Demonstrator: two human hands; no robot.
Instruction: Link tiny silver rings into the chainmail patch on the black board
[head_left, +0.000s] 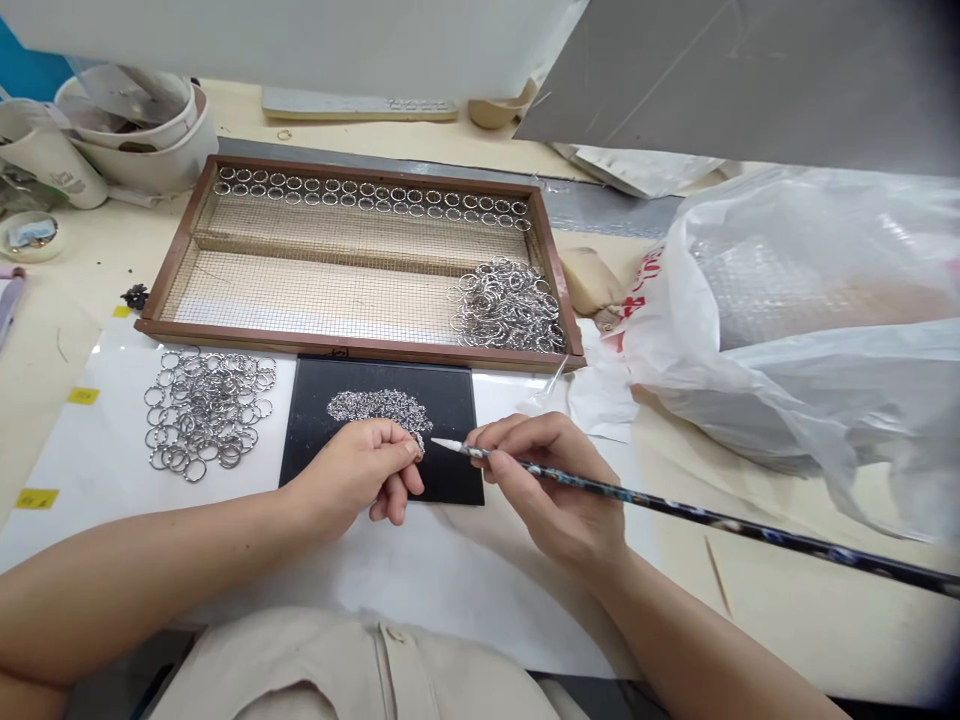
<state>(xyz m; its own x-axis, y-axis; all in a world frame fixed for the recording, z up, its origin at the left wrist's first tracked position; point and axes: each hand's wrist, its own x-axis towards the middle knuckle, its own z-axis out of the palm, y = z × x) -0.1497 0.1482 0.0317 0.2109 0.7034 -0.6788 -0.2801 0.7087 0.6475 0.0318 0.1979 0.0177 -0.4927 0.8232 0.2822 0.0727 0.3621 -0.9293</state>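
My left hand (367, 470) pinches a small silver ring (420, 446), partly hidden by the fingers, over a black mat (450, 480). In my right hand (559, 480) is a long, dark patterned stick with a pale pointed tip (660, 500), held like a pen. Its tip is close to the ring; I cannot tell whether they touch. Tiny sparkling stones (379, 408) are spread on the mat just beyond my left hand. Left of the mat, a loose pile of silver rings (206, 410) lies on white paper.
Behind the mat stands a wooden-framed mesh tray (360, 349), with rings in rows along its far side and heaped at its right. A white plastic bag (787, 370) bulges at the right. A thin wooden stick (718, 575) lies near my right forearm. Tubs (150, 160) stand far left.
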